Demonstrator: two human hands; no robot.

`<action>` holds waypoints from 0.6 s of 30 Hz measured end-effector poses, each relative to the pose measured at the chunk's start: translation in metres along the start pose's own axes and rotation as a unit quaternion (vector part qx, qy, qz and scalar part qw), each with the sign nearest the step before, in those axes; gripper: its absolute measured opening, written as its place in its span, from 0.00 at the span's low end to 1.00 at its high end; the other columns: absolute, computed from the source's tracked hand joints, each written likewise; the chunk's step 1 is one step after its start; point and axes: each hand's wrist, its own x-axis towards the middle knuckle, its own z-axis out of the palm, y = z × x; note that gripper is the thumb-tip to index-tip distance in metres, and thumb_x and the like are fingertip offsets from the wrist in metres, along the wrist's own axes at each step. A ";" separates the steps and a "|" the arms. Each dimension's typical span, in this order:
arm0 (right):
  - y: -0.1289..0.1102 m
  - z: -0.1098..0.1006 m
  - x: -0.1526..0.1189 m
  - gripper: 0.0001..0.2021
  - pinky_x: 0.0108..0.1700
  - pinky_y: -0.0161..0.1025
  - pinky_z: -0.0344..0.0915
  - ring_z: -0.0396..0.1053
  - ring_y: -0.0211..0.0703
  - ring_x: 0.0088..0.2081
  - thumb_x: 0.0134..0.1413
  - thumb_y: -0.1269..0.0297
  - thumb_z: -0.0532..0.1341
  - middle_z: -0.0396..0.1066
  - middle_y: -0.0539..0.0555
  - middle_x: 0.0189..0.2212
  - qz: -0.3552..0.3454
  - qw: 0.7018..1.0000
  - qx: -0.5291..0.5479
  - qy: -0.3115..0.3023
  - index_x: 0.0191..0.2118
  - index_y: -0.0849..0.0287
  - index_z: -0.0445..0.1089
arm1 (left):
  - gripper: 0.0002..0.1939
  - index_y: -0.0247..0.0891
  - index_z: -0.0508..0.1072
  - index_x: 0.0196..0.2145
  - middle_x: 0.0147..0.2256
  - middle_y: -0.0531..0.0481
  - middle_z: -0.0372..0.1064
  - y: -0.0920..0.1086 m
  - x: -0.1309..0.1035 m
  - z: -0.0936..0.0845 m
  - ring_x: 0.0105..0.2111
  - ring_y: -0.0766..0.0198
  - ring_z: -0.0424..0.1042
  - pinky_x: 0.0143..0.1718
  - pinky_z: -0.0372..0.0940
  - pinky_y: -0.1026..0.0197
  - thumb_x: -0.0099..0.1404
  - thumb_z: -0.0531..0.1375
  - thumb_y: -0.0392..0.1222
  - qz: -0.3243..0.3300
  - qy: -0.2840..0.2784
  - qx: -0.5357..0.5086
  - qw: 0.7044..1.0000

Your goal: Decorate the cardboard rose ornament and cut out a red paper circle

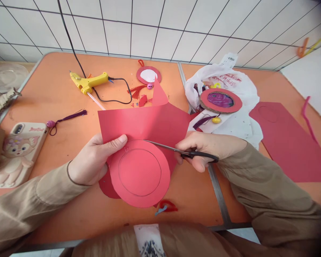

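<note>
My left hand (96,157) pinches a sheet of red paper (144,123), thumb on top and fingers beneath. A round part of the sheet, the paper disc (140,173), hangs toward me, mostly cut round its edge, with a smaller circle drawn inside it. In my right hand (203,146) are black-handled scissors (200,155), their blades lying along the disc's upper edge and pointing left. Under the disc another dark red piece (108,187) shows at the left; most of it is hidden.
A yellow glue gun (89,82) with a black cord lies at the back left. A phone (20,153) sits left, near a purple tassel (69,117). Behind are a red ring ornament (139,74) and a white plastic bag (246,84); red paper (296,153) lies right.
</note>
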 end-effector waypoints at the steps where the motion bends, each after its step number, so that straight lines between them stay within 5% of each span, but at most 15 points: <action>1: 0.000 -0.001 0.000 0.27 0.21 0.32 0.56 0.62 0.34 0.19 0.50 0.36 0.61 0.62 0.45 0.17 0.000 1.000 0.003 -0.006 0.34 0.60 0.66 | 0.05 0.35 0.81 0.33 0.35 0.42 0.81 0.000 0.000 0.000 0.34 0.52 0.80 0.36 0.75 0.57 0.58 0.67 0.39 0.001 -0.001 0.000 1.000; 18: -0.001 0.002 0.002 0.26 0.21 0.31 0.56 0.57 0.32 0.20 0.47 0.38 0.64 0.61 0.45 0.18 -0.003 1.000 -0.013 0.010 0.32 0.61 0.66 | 0.06 0.35 0.81 0.34 0.34 0.44 0.80 -0.006 -0.001 0.000 0.33 0.52 0.79 0.36 0.75 0.55 0.59 0.67 0.38 0.018 0.000 -0.008 1.000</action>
